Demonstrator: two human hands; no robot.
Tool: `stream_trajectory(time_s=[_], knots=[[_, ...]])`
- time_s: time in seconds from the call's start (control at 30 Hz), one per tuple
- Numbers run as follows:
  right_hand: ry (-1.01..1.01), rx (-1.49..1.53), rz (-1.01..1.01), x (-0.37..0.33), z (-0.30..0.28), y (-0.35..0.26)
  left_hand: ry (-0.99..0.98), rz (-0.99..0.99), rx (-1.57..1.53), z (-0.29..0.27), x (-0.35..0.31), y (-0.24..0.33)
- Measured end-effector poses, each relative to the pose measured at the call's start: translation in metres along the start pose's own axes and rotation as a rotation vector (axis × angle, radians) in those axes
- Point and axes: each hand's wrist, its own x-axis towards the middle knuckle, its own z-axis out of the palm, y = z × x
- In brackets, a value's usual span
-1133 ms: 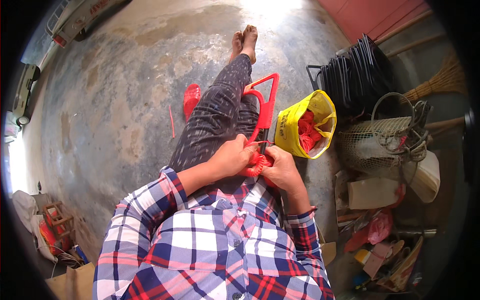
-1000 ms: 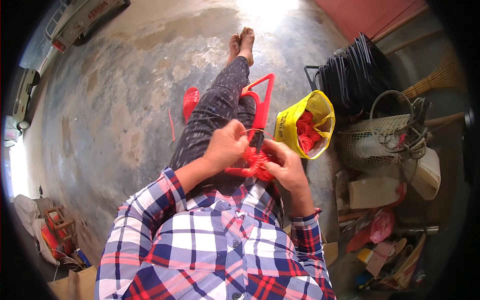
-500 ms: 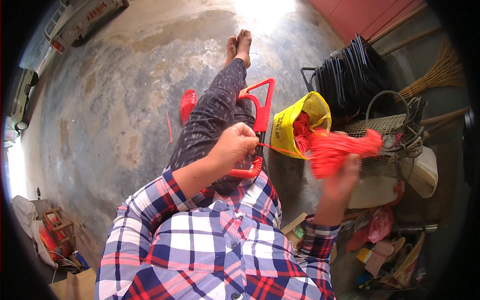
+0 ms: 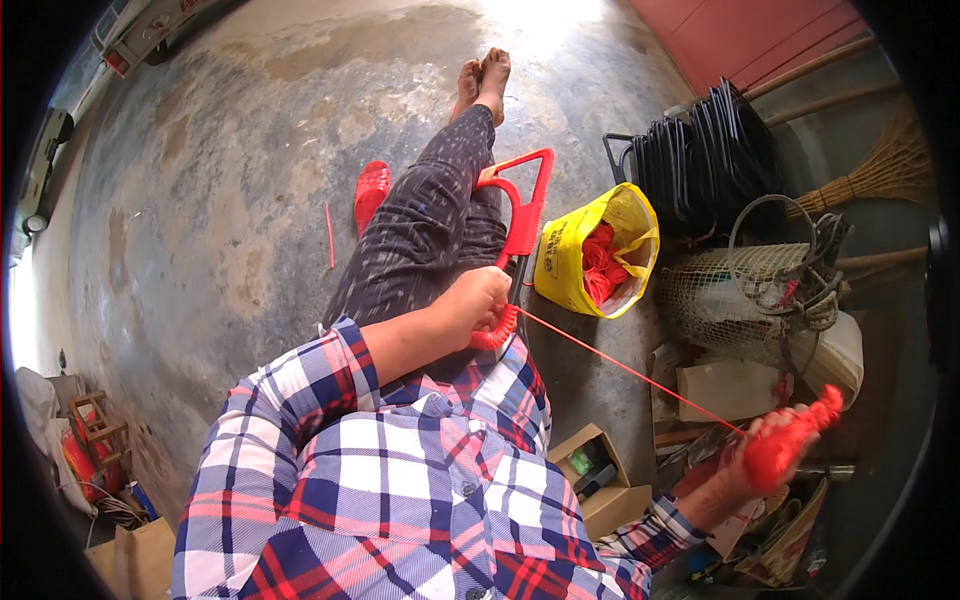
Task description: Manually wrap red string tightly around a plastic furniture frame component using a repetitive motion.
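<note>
A frame [image 4: 523, 222], black where bare and wound with red cord over much of its length, rests across my lap. My left hand [image 4: 472, 303] is closed around its near part, beside a wound corner; the fingertips are partly hidden. Far out to the right, my right hand [image 4: 738, 478] grips a bundle of red cord [image 4: 785, 447]. A taut red strand [image 4: 625, 361] runs between the bundle and the wound corner at my left hand. Right of the frame stands an open yellow bag [image 4: 567, 262] with more red cord [image 4: 601, 262] inside.
Black frames [image 4: 700, 160] stand stacked at the far right, near a straw broom [image 4: 865, 165] and a wire mesh cage [image 4: 715, 290]. An open cardboard box [image 4: 603, 500] sits by my right side. A red shoe [image 4: 371, 192] and a cord scrap [image 4: 329, 236] lie left of my legs.
My right hand has swung outward and nearer with the cord bundle, drawing the strand longer and taut. My left hand has moved slightly right and down, onto the frame's near part.
</note>
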Motion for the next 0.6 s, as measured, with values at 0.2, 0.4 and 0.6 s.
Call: stream_trajectory(time_s=[0.2,0.4,0.6], knots=[[0.058,0.384,0.459,-0.023,-0.005,0.113,0.138,0.489,0.383,-0.007,-0.008,-0.004],[-0.32,0.264,0.872,-0.09,0.102,0.213,-0.212,1.161,1.101,0.037,-0.056,0.009],[-0.597,0.03,0.868,-0.023,0.102,0.222,-0.295,0.519,-0.078,0.02,-0.077,0.054]])
